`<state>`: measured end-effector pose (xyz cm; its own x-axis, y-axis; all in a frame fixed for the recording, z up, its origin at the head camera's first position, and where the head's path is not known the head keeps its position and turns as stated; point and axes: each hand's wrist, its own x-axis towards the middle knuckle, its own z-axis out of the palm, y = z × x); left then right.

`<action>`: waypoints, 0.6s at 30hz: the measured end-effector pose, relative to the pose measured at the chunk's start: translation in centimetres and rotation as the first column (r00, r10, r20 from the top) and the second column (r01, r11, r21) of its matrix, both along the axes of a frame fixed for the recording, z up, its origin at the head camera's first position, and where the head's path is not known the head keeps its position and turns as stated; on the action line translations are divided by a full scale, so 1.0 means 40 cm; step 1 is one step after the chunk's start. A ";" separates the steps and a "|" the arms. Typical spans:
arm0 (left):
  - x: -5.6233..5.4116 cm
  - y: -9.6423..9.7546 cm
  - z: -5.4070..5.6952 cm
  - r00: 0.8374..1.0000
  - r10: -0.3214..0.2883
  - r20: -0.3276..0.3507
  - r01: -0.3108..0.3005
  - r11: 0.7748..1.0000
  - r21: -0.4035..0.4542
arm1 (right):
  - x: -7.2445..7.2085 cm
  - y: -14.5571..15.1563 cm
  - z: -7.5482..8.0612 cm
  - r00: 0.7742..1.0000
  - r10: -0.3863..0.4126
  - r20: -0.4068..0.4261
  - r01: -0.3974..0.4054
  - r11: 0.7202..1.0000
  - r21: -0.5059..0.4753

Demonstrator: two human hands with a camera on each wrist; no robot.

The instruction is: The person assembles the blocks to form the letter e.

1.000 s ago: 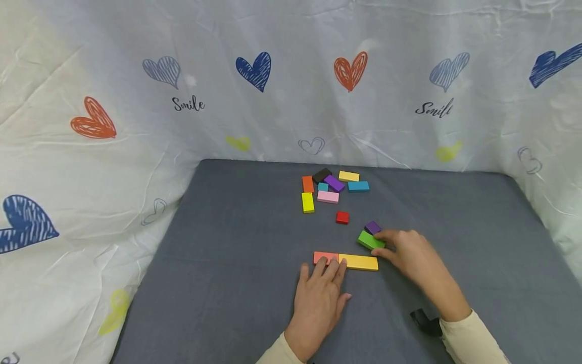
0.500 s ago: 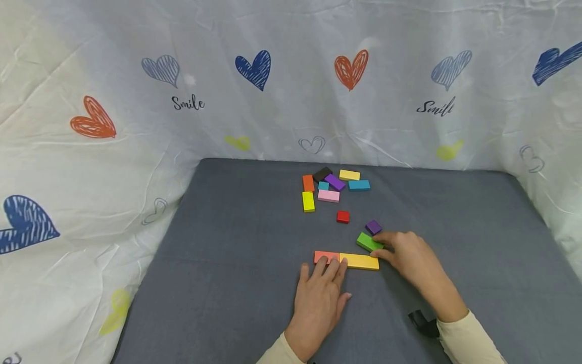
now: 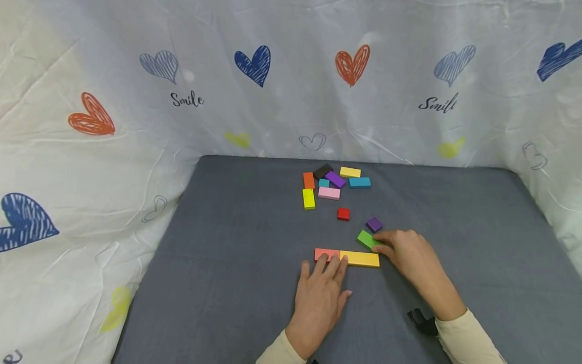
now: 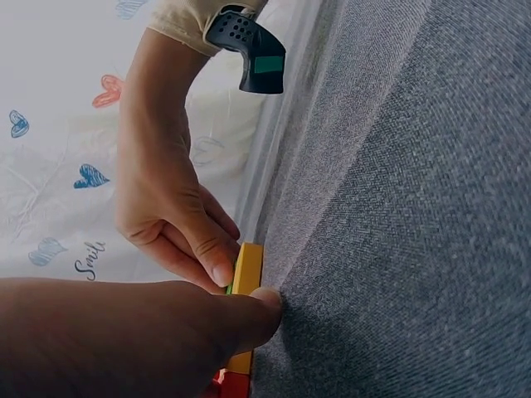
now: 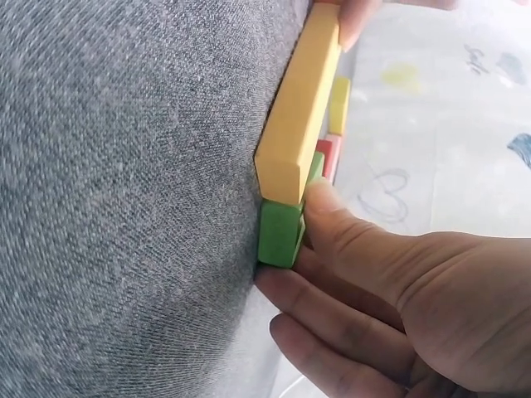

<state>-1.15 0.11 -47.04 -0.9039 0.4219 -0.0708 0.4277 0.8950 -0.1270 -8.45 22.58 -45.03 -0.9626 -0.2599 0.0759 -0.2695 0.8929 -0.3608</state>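
My left hand [image 3: 317,298] lies with its fingers extended. Its fingertips rest on a coral block [image 3: 322,254] and on the near end of a longer orange-yellow block [image 3: 361,259] laid end to end with it. The fingers cover part of both. Thumb and fingers of my right hand [image 3: 416,255] pinch a green block [image 3: 366,238], which sits at a slant just beyond the orange-yellow block's right end. Seen from the right wrist, the green block [image 5: 280,234] is between thumb and fingers. A small purple block [image 3: 374,224] lies just behind it.
A red block [image 3: 343,214] sits by itself farther back. Beyond it is a loose group including a pink block [image 3: 329,193], a yellow block [image 3: 308,199], an orange block [image 3: 308,180] and a black block [image 3: 323,171]. A white printed curtain [image 3: 291,116] borders the grey table [image 3: 227,283].
My right hand has shifted the green block slightly left, widening its gap from the small purple block. The left hand has stayed in place. The head view has tilted a little.
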 end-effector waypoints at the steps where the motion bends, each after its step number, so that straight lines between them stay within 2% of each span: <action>1: 0.000 0.000 0.001 1.000 -0.001 -0.002 0.001 1.000 0.002 | -0.001 -0.001 0.000 1.000 -0.001 0.001 0.001 1.000 0.002; 18: 0.002 -0.002 -0.004 0.999 -0.010 -0.044 0.010 1.000 0.007 | -0.002 -0.010 0.003 0.999 -0.025 0.032 0.025 1.000 0.017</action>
<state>-1.08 0.04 -47.21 -0.9017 0.4316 -0.0274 0.4310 0.8916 -0.1392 -8.53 22.17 -44.91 -0.9708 -0.2365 0.0404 -0.2353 0.9051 -0.3542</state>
